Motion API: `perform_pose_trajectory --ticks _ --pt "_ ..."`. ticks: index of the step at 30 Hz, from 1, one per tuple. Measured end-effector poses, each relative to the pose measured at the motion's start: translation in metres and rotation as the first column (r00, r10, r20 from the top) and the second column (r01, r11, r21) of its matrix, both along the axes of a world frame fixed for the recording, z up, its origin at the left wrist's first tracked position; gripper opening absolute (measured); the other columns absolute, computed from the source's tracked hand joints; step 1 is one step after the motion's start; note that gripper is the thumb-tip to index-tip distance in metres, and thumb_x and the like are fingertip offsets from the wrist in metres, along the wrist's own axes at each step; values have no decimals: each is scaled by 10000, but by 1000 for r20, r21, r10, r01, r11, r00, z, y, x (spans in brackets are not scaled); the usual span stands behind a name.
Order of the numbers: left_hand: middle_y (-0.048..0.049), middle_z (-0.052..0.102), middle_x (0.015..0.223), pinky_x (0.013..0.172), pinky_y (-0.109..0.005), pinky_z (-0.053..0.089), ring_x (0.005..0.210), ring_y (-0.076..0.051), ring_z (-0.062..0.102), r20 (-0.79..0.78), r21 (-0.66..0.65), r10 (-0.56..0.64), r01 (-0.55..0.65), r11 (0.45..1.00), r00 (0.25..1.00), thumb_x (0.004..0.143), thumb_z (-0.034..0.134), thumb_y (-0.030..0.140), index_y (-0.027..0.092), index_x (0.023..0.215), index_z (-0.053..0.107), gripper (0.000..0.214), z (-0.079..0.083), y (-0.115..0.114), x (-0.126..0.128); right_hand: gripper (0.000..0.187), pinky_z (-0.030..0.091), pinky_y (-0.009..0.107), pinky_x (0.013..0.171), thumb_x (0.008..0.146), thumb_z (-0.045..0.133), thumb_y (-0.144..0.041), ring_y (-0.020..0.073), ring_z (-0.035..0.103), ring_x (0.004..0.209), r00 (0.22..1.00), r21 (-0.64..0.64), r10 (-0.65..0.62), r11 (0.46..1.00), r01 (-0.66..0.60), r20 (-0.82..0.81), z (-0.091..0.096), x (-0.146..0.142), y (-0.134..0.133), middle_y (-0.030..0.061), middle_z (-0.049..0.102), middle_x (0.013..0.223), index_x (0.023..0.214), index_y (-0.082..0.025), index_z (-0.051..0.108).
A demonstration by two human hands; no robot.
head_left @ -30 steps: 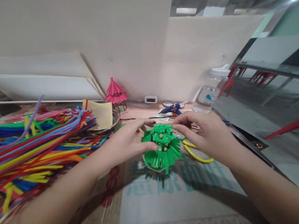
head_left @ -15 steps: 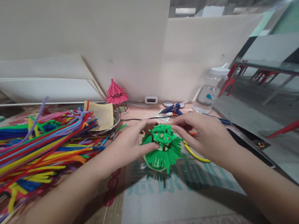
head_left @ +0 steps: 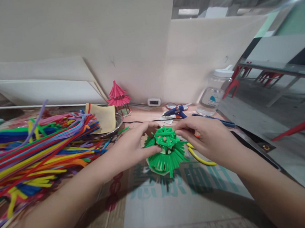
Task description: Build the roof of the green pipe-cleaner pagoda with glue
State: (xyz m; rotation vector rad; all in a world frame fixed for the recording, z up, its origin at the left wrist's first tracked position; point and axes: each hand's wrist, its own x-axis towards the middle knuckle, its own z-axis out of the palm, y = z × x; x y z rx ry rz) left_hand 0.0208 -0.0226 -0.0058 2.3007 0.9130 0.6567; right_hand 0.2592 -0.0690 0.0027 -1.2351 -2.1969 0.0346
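A green model pavilion (head_left: 168, 161), its tiered roof made of pipe-cleaner strips, stands on the cardboard in front of me. My left hand (head_left: 132, 146) curves round its left side, thumb on the front of the upper tier and fingers behind. At the upper right of the roof, my right hand (head_left: 202, 135) has thumb and forefinger pinched together; what lies between them, if anything, is too small to make out. Beneath the right hand shows a yellow-handled tool (head_left: 200, 158), its head mostly hidden. Behind the hands lies a blue glue gun (head_left: 176, 111).
Many coloured pipe cleaners (head_left: 40, 145) are heaped at left, beside a metal bowl (head_left: 120, 121) with tan paper (head_left: 103, 117). A pink model pavilion (head_left: 118, 95), small digital clock (head_left: 154, 102) and water bottle (head_left: 212, 95) stand along the back panel.
My right hand has shifted very slightly at the roof's right edge. The left hand and the green pavilion stay practically where they were.
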Motion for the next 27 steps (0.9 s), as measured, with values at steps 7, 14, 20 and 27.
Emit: perform_pose_trajectory --ticks 7,14,20,27 --pt "-50 660 1289 1011 -382 498 1189 -238 625 1 7 -13 13 1000 1000 850 729 296 235 1282 550 472 2 -1 1 116 427 275 644 955 578 -192 154 648 737 1000 -1 -1 1000 1 6 -2 0 3 11 740 849 923 -205 689" --pt "-66 660 1261 997 -401 499 1174 -251 624 -3 29 -1 1 1000 1000 854 723 343 231 1244 551 441 -2 0 0 127 417 276 646 959 568 -189 160 643 745 1000 -11 -10 1000 10 26 -2 0 3 19 737 853 929 -199 691" --pt "-78 643 1269 1011 -394 484 1199 -247 601 5 -1 -21 21 1000 1000 909 648 420 226 1259 531 417 6 -7 -4 110 413 265 647 954 579 -184 150 638 745 1000 -1 -1 1000 1 8 -2 1 5 10 732 857 929 -201 684" --pt "-40 667 1116 861 -301 519 1021 -190 637 104 -35 71 -68 997 992 1028 433 429 221 1110 576 265 -1 -4 1 156 416 274 631 962 552 -183 164 655 747 1000 -56 -16 998 17 21 -2 0 3 22 748 864 906 -205 697"
